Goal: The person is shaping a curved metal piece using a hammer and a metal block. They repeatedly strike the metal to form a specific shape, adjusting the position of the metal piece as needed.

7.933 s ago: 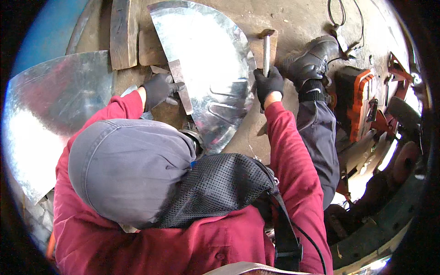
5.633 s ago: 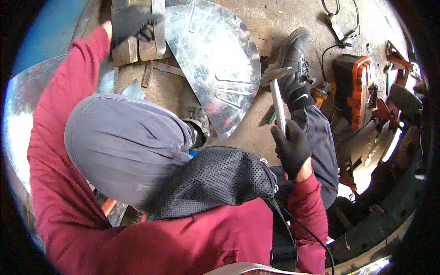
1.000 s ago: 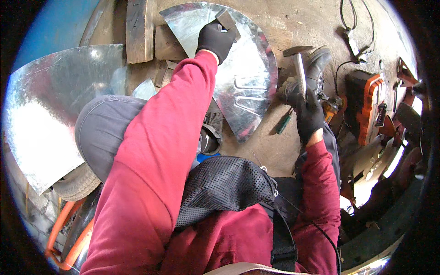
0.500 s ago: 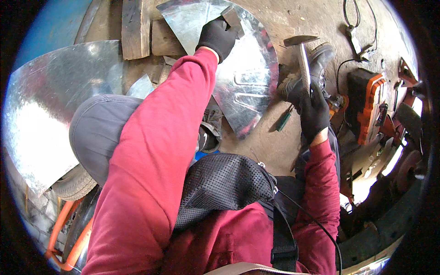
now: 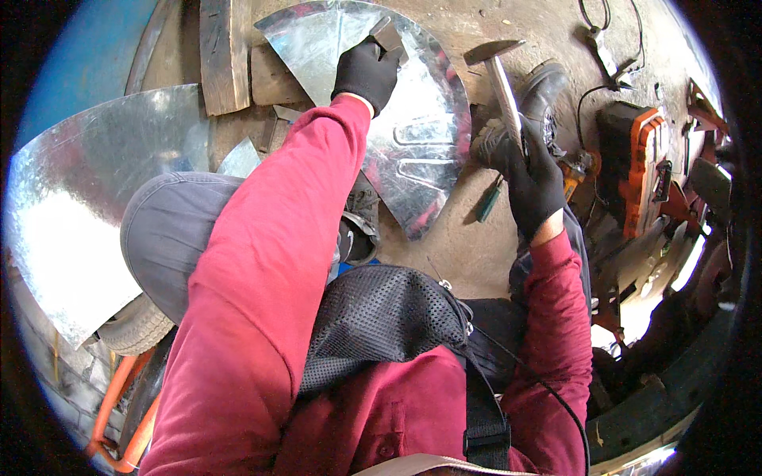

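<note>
My left hand (image 5: 365, 78), in a black glove, is closed around a small dark metal block (image 5: 388, 36). It holds the block against the upper part of a shiny fan-shaped metal sheet (image 5: 429, 107). Two narrow bent grooves and some reddish smears mark that sheet, which lies on the floor. On the right, my gloved right hand (image 5: 537, 189) grips a hammer (image 5: 503, 91) by its handle. The hammer's head is up, to the right of the sheet and apart from it.
Another large metal sheet (image 5: 95, 166) stands by my left knee, near a tyre (image 5: 136, 327). Wooden beams (image 5: 225, 59) lie at the far left. A green-handled tool (image 5: 490, 201), a black-and-orange case (image 5: 635, 170) and a cable (image 5: 603, 54) are to the right.
The hammer has swung a little left, its handle now more tilted, and my right hand has turned with it. My left hand keeps the block on the sheet. The whole view has shifted slightly.
</note>
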The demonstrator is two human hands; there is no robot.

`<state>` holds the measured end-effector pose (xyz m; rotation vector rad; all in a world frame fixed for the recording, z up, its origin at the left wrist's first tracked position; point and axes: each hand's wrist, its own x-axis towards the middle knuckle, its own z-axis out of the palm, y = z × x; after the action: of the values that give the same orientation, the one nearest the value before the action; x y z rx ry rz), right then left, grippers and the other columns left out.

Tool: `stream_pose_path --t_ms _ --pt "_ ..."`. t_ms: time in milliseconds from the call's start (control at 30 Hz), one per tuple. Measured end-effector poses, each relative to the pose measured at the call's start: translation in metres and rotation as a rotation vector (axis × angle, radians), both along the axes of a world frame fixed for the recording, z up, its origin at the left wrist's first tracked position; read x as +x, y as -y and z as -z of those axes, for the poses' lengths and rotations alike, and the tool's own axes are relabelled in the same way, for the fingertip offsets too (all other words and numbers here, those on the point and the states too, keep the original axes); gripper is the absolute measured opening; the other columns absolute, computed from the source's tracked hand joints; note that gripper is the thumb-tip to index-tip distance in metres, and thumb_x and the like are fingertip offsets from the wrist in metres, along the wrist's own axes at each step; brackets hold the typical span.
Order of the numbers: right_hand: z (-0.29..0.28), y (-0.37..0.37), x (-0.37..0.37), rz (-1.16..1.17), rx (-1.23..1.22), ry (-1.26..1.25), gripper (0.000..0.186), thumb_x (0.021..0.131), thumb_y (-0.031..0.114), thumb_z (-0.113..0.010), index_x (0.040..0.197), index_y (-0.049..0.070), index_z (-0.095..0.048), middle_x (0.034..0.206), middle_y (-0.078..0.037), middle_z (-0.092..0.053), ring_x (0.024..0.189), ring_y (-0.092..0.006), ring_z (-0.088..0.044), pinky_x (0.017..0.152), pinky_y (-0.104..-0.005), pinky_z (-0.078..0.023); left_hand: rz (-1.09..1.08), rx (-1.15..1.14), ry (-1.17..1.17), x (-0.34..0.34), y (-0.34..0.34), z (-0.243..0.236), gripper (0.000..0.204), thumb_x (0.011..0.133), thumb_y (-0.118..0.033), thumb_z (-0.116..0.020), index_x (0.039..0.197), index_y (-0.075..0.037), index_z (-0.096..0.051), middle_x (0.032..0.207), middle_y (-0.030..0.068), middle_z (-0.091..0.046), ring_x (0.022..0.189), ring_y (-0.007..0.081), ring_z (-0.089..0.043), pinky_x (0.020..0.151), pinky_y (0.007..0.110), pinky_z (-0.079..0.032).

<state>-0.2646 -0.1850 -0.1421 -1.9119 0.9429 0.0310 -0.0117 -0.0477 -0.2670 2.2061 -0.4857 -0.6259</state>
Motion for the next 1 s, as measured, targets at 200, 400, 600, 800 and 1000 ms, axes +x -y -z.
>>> stream_pose_path --t_ms 200,400,600,800,1000 --pt "-0.030 -0.005 0.024 -0.134 -0.157 0.187 0.050 0.106 0.012 -0.060 0.156 0.007 -0.050 0.125 -0.025 -0.072 0.101 -0.0284 -0.074 0.088 -0.0362 -0.056 0.092 0.162 0.067 -0.011 0.002 -0.004 0.034 0.099 -0.036 -0.064 0.116 -0.008 -0.074 0.102 0.0247 -0.074 0.098 0.0458 -0.071 0.085 0.051 -0.058" --pt "-0.046 -0.004 0.044 -0.424 -0.441 0.176 0.064 0.101 0.011 -0.063 0.161 0.020 -0.042 0.097 -0.021 -0.070 0.082 -0.0404 -0.069 0.075 -0.0475 -0.056 0.167 0.178 0.132 -0.020 0.013 -0.008 0.033 0.102 -0.037 -0.058 0.120 -0.013 -0.071 0.100 0.0242 -0.074 0.095 0.0463 -0.071 0.083 0.055 -0.057" --pt "-0.057 0.007 0.054 -0.345 -0.364 0.267 0.057 0.100 0.005 -0.065 0.155 0.011 -0.052 0.106 -0.022 -0.074 0.090 -0.0384 -0.073 0.080 -0.0424 -0.058 0.136 0.120 0.098 -0.020 0.008 -0.005 0.039 0.102 -0.043 -0.059 0.126 -0.017 -0.074 0.107 0.0220 -0.075 0.100 0.0436 -0.071 0.085 0.050 -0.058" --pt "-0.046 0.003 0.046 -0.493 -0.711 -0.032 0.067 0.100 0.007 -0.058 0.164 0.011 -0.036 0.100 -0.023 -0.074 0.084 -0.0369 -0.075 0.075 -0.0475 -0.059 0.163 0.183 0.062 -0.021 0.014 -0.014 0.039 0.102 -0.045 -0.059 0.128 -0.019 -0.073 0.108 0.0224 -0.074 0.101 0.0449 -0.070 0.083 0.051 -0.057" --pt "-0.044 0.000 0.059 -0.351 -0.376 0.143 0.065 0.104 0.014 -0.057 0.164 0.029 -0.034 0.085 -0.026 -0.068 0.078 -0.0450 -0.069 0.071 -0.0527 -0.054 0.020 -0.007 0.072 -0.010 0.003 0.005 0.040 0.102 -0.044 -0.060 0.106 -0.008 -0.075 0.097 0.0237 -0.073 0.094 0.0448 -0.071 0.077 0.051 -0.056"
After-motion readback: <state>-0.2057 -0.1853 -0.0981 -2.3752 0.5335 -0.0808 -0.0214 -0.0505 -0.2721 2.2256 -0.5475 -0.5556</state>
